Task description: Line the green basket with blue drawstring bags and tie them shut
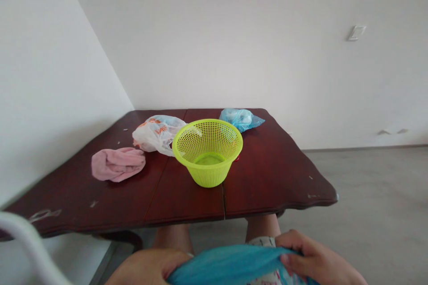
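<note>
A blue plastic bag (230,262) is stretched between my two hands, low in the view over my lap. My left hand (150,267) grips its left end, and my right hand (310,256) pinches its right end. Something pale with reddish print shows below the blue plastic, too hidden to name. Ahead, a yellow-green mesh basket (209,173) stands upright on the dark red table (267,178); its inside shows nothing but the bare bottom. Neither hand touches the basket.
Behind the basket, a white bag with orange print (158,133) lies to the left and a knotted blue bag (240,119) to the right. A pink cloth (118,164) rests at the left. A blurred white curved bar (30,247) crosses the lower left corner.
</note>
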A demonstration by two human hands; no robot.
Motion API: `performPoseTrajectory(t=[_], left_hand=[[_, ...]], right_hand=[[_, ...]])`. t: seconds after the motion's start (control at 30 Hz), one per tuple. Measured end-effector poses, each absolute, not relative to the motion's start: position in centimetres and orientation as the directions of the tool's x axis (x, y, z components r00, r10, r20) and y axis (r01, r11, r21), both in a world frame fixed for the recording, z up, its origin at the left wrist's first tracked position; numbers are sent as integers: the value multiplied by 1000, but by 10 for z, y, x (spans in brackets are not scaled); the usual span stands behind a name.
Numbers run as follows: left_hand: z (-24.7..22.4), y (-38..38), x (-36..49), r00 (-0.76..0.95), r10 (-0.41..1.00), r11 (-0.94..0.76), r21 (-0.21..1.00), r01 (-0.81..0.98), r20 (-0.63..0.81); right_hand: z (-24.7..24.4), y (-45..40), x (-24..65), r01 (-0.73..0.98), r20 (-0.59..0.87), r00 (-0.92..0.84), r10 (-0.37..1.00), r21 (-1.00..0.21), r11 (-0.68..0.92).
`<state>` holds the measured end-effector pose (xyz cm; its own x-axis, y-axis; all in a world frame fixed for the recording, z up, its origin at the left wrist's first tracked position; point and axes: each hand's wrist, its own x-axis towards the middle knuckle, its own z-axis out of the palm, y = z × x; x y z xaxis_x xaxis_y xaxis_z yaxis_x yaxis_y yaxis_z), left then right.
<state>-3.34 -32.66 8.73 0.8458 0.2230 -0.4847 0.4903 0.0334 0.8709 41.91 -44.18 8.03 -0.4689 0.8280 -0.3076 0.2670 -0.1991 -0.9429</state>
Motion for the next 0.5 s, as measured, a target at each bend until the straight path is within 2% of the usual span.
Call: performPoseTrajectory(t=[0.07, 0.17, 0.27, 0.37, 0.43, 0.5], left_hand=[[68, -325, -34, 855, 163, 72, 871, 487, -492], [43, -325, -39, 879, 176, 122, 896, 427, -443], [24, -325, -44, 874, 282, 243, 911, 334, -396], [9, -326, -39, 841, 426, 407, 901, 152, -334], [1, -327, -32, 800, 528, 474, 880, 1, -285], [-5, -328, -24, 752, 607, 496, 862, -104, -258]], right_hand=[[83, -444, 433, 223, -298, -422, 856, -949, -220], [82, -447, 450, 168, -253, -318, 914, -964, -208], [80, -445, 463, 141, -205, -207, 957, -974, -178], [86, -435, 469, 113, -171, -88, 981, -980, -161], [100, -422, 469, 80, -104, 65, 992, -991, -109], [122, -408, 468, 41, 21, 296, 955, -999, 9]])
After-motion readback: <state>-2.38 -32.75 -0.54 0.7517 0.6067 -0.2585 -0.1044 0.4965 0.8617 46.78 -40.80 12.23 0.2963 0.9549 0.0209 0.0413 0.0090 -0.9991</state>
